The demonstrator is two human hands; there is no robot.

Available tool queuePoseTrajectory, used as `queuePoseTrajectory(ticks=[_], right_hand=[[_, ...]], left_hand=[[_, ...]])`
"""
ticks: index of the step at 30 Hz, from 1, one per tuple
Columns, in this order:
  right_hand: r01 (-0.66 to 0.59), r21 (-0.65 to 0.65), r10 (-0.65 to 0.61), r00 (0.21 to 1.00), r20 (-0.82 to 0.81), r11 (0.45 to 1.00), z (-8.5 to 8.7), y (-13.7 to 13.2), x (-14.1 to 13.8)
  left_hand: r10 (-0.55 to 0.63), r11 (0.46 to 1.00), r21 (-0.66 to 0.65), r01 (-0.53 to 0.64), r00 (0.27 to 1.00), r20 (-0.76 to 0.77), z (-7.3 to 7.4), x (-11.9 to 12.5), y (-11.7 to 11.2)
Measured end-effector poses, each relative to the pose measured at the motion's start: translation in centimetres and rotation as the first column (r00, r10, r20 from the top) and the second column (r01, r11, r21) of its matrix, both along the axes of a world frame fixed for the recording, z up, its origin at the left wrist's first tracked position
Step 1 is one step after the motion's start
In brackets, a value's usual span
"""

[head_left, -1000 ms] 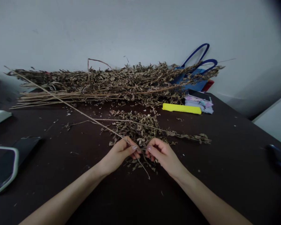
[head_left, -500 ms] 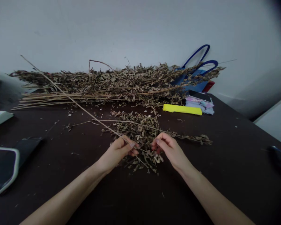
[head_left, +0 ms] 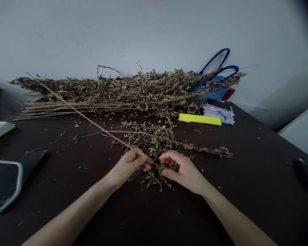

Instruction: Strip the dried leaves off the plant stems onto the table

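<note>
Over a heap of loose dry leaves (head_left: 157,147), with twelve o'clock taken as straight ahead, a thin dried stalk (head_left: 84,117) is held slantwise, its far end pointed towards ten o'clock. It is pinched between the thumb and fingers of the left hand (head_left: 128,166), at the heap's eight o'clock. At four o'clock, the right hand (head_left: 184,171) is held with thumb and fingers parted; nothing can be seen in its grasp, and whether the short twig (head_left: 157,165) beside it is touched cannot be told. Along the held stalk almost no leaves can be made out, so it is judged nearly bare. Across the heap another stalk (head_left: 202,149) is laid, its leafy tip pointed to three o'clock. At twelve o'clock on the counter (head_left: 246,191), a large leafy bundle (head_left: 133,92) is stacked; by that measure, most is judged left unstripped. At two o'clock a yellow object (head_left: 200,119) is placed.
</note>
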State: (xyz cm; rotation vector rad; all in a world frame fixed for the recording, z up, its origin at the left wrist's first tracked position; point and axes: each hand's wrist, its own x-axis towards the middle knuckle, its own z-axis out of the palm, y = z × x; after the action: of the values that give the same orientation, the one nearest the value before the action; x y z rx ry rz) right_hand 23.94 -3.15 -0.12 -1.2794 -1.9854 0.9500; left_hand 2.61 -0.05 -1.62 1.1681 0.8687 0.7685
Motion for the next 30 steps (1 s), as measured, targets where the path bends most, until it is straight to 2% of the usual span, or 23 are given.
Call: queuePoseTrajectory(ticks=[4, 11, 20, 24, 28, 30], right_hand=[[-0.010, 0.069, 0.001, 0.991, 0.132, 0.998, -0.2, -0.7, -0.8], [0.002, 0.142, -0.023, 0.989, 0.144, 0.990, -0.6, -0.7, -1.1], [0.059, 0.012, -0.059, 0.998, -0.013, 0.998, -0.2, -0.1, -0.3], [0.086, -0.016, -0.086, 0.996, -0.030, 0.996, -0.4, 0.3, -0.1], [0.028, -0.091, -0.031, 0.999, -0.038, 0.996, -0.6, 0.4, 0.0], [-0.015, -0.080, 0.013, 1.000, -0.018, 0.997, -0.6, 0.2, 0.0]], left_hand=[[0.007, 1.000, 0.018, -0.007, 1.000, 0.005, -0.1, 0.0, -0.1], [-0.026, 0.998, 0.055, 0.028, 0.999, -0.047, -0.1, 0.1, -0.1], [-0.024, 0.998, 0.053, 0.026, 0.998, -0.051, 0.0, -0.1, 0.0], [-0.027, 0.998, 0.051, 0.030, 0.998, -0.056, 0.0, -0.1, 0.1], [-0.016, 0.999, 0.040, 0.018, 0.999, -0.040, 0.1, -0.1, 0.1], [-0.011, 0.999, 0.032, 0.012, 0.999, -0.030, 0.1, 0.0, 0.1]])
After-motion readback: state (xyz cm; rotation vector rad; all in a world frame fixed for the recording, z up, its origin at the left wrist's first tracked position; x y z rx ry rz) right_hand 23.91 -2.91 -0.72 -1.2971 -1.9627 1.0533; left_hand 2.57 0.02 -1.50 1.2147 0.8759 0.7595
